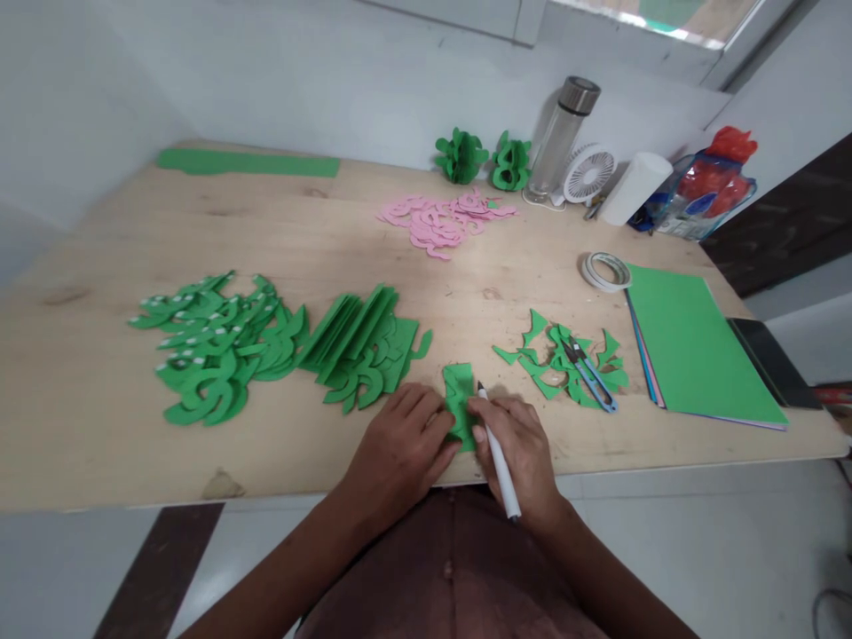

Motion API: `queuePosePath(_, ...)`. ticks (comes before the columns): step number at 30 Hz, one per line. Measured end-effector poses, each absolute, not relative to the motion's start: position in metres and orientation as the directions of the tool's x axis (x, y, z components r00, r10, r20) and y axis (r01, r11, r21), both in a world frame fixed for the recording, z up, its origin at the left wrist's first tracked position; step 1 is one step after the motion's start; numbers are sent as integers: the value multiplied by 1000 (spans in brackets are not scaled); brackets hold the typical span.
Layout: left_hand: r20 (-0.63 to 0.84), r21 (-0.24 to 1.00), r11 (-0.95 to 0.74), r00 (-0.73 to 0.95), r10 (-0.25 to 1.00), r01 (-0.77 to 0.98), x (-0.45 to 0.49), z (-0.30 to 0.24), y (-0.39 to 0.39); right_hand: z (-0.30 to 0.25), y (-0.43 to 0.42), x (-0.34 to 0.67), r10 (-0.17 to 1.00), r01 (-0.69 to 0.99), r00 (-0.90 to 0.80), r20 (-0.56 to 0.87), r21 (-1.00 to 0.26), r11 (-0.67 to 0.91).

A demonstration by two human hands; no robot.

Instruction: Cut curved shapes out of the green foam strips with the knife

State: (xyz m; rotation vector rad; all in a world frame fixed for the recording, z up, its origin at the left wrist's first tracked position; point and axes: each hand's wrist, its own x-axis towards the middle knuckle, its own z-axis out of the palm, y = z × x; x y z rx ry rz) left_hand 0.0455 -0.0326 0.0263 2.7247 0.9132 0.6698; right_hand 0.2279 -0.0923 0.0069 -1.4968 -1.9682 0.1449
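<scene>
A narrow green craft-paper piece point(458, 399) lies on the table close to my body, with curved outlines faintly visible on it. My left hand point(409, 435) grips its left edge with curled fingers. In my right hand point(523, 444) is a white pen point(500, 470), slanting between the fingers with its dark tip up near the piece's right edge. The right fingertips also touch the piece. Left of my hands are folded green strips point(352, 333) over cut curved pieces. A heap of green cutouts point(226, 346), some with white patches, lies farther left.
Blue thread snips point(592, 377) rest on green scraps point(549, 359) at right. Beyond are tape rolls point(605, 272), coloured sheets point(706, 346) and a dark flat device point(776, 364). Pink cutouts point(439, 222), green paper shapes point(461, 156), a bottle point(563, 138) and a small fan point(589, 173) stand farther back.
</scene>
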Motion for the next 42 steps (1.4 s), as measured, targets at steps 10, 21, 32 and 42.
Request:
queuePosePath(10,343,386,-720,635,692,577,42,22,-44,8,-93,228,889,820,-98,448,-469,327)
queuePosePath(21,408,562,-650,511,756,512,42,20,-52,11,-93,225,893,809,-35,449,-512,290)
queuePosePath(32,287,758,-481,437,852,440,43,29,-55,27,-100,225,929,546,29,370,-784,295)
queuePosePath(42,285,750,-471,416,864,464,40,32,-55,20,-97,228,906,516,191,379,-823,236)
